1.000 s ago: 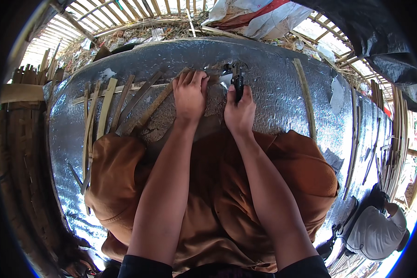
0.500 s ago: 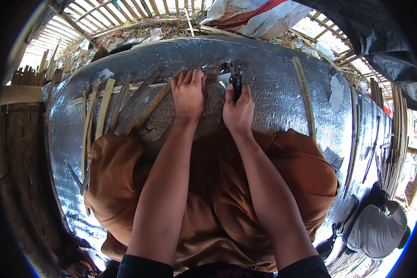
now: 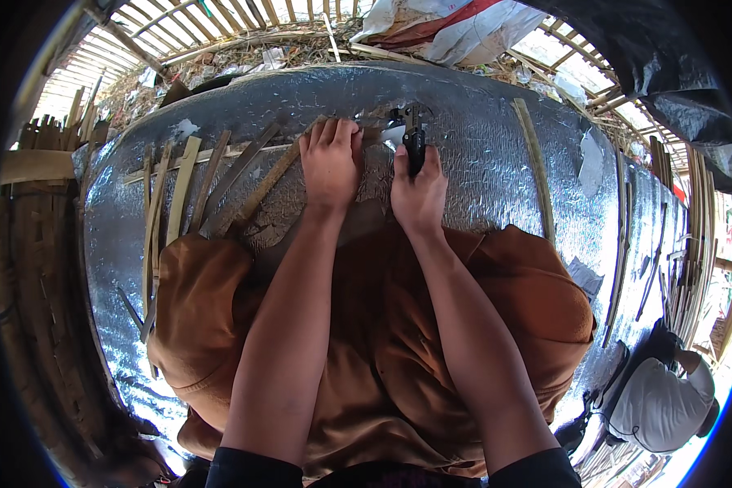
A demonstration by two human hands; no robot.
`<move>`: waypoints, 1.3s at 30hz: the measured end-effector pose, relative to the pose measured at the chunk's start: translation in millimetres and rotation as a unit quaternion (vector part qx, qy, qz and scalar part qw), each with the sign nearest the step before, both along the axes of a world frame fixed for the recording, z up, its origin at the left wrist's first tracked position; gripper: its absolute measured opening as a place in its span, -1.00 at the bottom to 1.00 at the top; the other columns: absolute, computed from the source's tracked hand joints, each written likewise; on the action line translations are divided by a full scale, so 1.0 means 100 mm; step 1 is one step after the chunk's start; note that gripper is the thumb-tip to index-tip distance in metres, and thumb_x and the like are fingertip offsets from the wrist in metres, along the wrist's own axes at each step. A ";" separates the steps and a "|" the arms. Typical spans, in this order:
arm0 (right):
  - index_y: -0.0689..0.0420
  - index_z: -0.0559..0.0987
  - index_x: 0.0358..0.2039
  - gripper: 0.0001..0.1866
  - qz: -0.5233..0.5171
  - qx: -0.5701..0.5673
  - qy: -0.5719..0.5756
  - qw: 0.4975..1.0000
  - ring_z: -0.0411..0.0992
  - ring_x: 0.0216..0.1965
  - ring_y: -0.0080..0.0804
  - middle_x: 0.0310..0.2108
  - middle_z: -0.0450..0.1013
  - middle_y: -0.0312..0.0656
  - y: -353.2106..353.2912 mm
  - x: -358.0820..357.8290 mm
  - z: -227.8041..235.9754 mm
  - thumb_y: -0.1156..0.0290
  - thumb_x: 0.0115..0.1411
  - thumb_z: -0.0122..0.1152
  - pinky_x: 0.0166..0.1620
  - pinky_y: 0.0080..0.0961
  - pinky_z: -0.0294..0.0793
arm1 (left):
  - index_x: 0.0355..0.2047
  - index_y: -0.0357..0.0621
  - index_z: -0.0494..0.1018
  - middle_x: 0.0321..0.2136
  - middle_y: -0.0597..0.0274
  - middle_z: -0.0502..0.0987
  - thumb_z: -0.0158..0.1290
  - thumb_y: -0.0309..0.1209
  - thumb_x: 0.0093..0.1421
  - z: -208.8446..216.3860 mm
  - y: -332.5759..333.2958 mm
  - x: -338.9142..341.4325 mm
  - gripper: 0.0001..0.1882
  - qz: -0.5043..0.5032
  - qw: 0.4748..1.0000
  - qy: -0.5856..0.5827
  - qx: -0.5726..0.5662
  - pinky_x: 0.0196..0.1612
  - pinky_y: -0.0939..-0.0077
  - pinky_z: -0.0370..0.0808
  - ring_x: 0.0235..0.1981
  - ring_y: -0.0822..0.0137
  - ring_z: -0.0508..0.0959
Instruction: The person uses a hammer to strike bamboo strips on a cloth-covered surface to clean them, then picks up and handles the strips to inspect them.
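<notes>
My left hand (image 3: 332, 159) is closed, knuckles up, around a flat brownish strip, probably bamboo (image 3: 372, 135), whose right end sticks out past the fingers. In my right hand (image 3: 420, 189) is the dark handle of a black multi-tool (image 3: 415, 138), which stands roughly upright with its wider head at the far end. A bright, blade-like piece (image 3: 394, 134) juts left from the tool to the strip's end; whether the two touch I cannot tell. Both hands are just beyond my knees, which are covered in brown cloth (image 3: 382, 325).
I sit on a silvery foil sheet (image 3: 480, 146). Several bamboo strips (image 3: 185, 187) lie to the left and a long one (image 3: 533, 167) to the right. Bundled bamboo (image 3: 41, 268) stands at far left. Another person in a pale shirt (image 3: 663, 407) sits at lower right.
Both hands stay almost in place, still holding the strip and the multi-tool. Only very slight shifts of the left hand and the tool show.
</notes>
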State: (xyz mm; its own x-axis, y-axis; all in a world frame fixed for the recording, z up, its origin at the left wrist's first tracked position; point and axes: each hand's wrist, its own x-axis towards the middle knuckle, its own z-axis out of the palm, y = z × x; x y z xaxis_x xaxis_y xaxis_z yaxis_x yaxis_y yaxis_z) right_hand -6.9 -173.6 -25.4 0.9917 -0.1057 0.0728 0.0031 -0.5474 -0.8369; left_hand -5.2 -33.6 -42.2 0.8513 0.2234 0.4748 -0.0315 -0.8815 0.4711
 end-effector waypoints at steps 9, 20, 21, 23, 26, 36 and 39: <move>0.29 0.41 -0.25 -0.64 0.007 0.007 -0.007 1.000 0.56 -0.39 0.30 -0.48 0.55 0.23 -0.01 0.01 -0.02 0.20 0.33 0.20 -0.33 0.07 0.49 | -0.27 -0.08 0.49 -0.32 0.14 0.56 0.19 -0.41 0.21 0.02 -0.01 0.01 -0.88 0.002 1.000 -0.013 0.013 -0.09 0.12 0.37 -0.17 0.03 0.55; 0.29 0.41 -0.24 -0.65 0.010 -0.004 -0.022 1.000 0.57 -0.41 0.30 -0.50 0.54 0.23 -0.01 0.01 -0.04 0.22 0.32 0.22 -0.37 0.07 0.50 | -0.26 -0.09 0.50 -0.31 0.15 0.57 0.19 -0.39 0.19 0.02 0.00 0.00 -0.86 0.002 1.000 -0.010 0.011 -0.09 0.12 0.38 -0.17 0.04 0.55; 0.29 0.41 -0.23 -0.65 0.010 -0.007 -0.023 1.000 0.56 -0.41 0.30 -0.50 0.54 0.23 -0.01 0.01 -0.03 0.22 0.31 0.22 -0.38 0.07 0.50 | -0.26 -0.09 0.50 -0.31 0.15 0.57 0.19 -0.39 0.19 0.02 -0.01 0.01 -0.86 0.002 1.000 -0.011 0.011 -0.09 0.11 0.38 -0.17 0.04 0.55; 0.29 0.41 -0.22 -0.65 0.011 -0.011 -0.025 1.000 0.56 -0.41 0.30 -0.50 0.54 0.23 -0.01 0.01 -0.02 0.21 0.31 0.22 -0.38 0.08 0.50 | -0.26 -0.09 0.50 -0.31 0.14 0.57 0.19 -0.39 0.19 0.03 -0.01 0.01 -0.86 0.003 1.000 -0.013 0.012 -0.09 0.11 0.38 -0.17 0.03 0.55; 0.29 0.41 -0.21 -0.64 0.013 -0.010 -0.018 1.000 0.56 -0.41 0.30 -0.50 0.54 0.23 -0.01 0.00 -0.01 0.21 0.31 0.22 -0.37 0.08 0.50 | -0.27 -0.09 0.50 -0.31 0.13 0.56 0.19 -0.39 0.19 0.03 -0.01 0.00 -0.86 0.005 1.000 -0.010 0.011 -0.10 0.11 0.38 -0.17 0.03 0.55; 0.29 0.41 -0.22 -0.64 0.014 0.000 -0.022 1.000 0.57 -0.41 0.28 -0.49 0.55 0.22 -0.02 0.01 -0.04 0.21 0.31 0.23 -0.37 0.04 0.51 | -0.28 -0.08 0.50 -0.31 0.13 0.55 0.18 -0.40 0.17 0.03 -0.01 0.00 -0.86 0.004 1.000 -0.009 0.015 -0.10 0.10 0.38 -0.17 0.02 0.55; 0.29 0.42 -0.22 -0.64 0.013 0.002 -0.023 1.000 0.57 -0.41 0.28 -0.49 0.55 0.22 -0.01 0.01 -0.04 0.21 0.31 0.23 -0.37 0.04 0.51 | -0.27 -0.08 0.50 -0.31 0.13 0.55 0.18 -0.42 0.16 0.02 -0.01 0.00 -0.86 0.004 1.000 -0.009 0.013 -0.10 0.10 0.38 -0.16 0.02 0.55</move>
State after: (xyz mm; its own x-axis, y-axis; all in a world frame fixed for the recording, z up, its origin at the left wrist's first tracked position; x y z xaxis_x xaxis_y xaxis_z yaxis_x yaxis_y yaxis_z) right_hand -5.9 -174.8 -29.4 0.9898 -0.0795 0.1182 0.0564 -0.5429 -0.8379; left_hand -5.5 -35.0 -39.8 0.8405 0.2164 0.4967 -0.0339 -0.8940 0.4468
